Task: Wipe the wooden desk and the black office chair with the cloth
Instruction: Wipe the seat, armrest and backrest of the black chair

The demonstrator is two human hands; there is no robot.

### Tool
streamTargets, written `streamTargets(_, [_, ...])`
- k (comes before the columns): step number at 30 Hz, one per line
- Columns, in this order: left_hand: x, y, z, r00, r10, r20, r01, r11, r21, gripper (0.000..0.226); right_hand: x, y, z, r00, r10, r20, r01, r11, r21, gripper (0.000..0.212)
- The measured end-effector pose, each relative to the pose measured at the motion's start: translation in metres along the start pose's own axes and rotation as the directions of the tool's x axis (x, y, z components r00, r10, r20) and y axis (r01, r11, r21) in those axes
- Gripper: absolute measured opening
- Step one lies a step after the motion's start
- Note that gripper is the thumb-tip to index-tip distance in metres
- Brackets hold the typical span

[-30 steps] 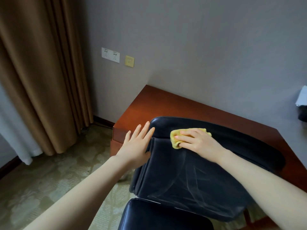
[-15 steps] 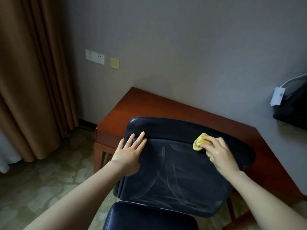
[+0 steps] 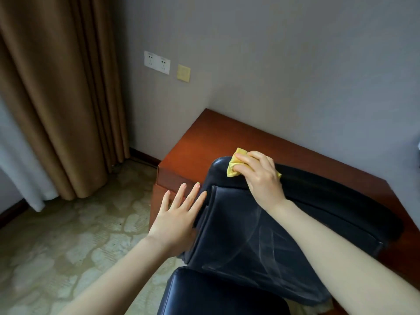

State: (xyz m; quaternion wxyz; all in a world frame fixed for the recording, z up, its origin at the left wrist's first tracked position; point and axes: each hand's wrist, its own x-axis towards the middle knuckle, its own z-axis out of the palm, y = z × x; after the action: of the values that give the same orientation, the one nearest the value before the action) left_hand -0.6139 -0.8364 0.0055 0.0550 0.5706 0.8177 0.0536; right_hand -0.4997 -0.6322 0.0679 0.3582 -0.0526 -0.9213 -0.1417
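Note:
The black office chair stands pushed against the wooden desk, its backrest facing me with faint wipe streaks on the leather. My right hand grips a crumpled yellow cloth and presses it on the top left corner of the backrest. Flat against the backrest's left edge lies my left hand, fingers straight and spread.
Brown curtains hang at the left over a patterned carpet. White sockets and a yellow switch plate sit on the grey wall. A dark object shows at the right edge. The chair seat is below.
My right hand has swept the cloth from the right part of the backrest's top to its left corner. The left hand has slid from the backrest's face to its left edge.

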Motion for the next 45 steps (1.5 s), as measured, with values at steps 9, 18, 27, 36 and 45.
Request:
streamTargets(9, [-0.007,-0.015,-0.004,0.985,-0.117,-0.125,0.120,0.993,0.019,0.083,0.025,-0.045,0.029,0.931,-0.268,0.248,0.275,0.961,0.008,0.027])
streamTargets(18, [0.023,0.018,-0.027,0.976,0.037,-0.216,-0.009,0.991,0.132,0.084,-0.039,0.013,-0.017,0.955,-0.219,0.199,0.237,0.969,-0.069,0.030])
streamTargets(27, [0.028,0.113,-0.045,0.986,0.100,-0.134,-0.110,0.992,-0.068,0.076,-0.162,0.061,-0.091,0.808,0.499,0.313,-0.473,0.866,-0.162,0.050])
streamTargets(36, [-0.041,0.221,-0.034,0.997,0.061,0.043,-0.014,0.717,-0.697,0.062,-0.216,0.023,-0.149,0.052,0.985,0.163,-0.890,-0.028,0.455,0.023])
streamTargets(45, [-0.109,0.246,-0.044,0.992,0.112,0.052,0.001,0.410,-0.912,0.045,-0.188,-0.088,-0.225,0.043,0.803,0.594,-0.113,-0.587,0.802,0.027])
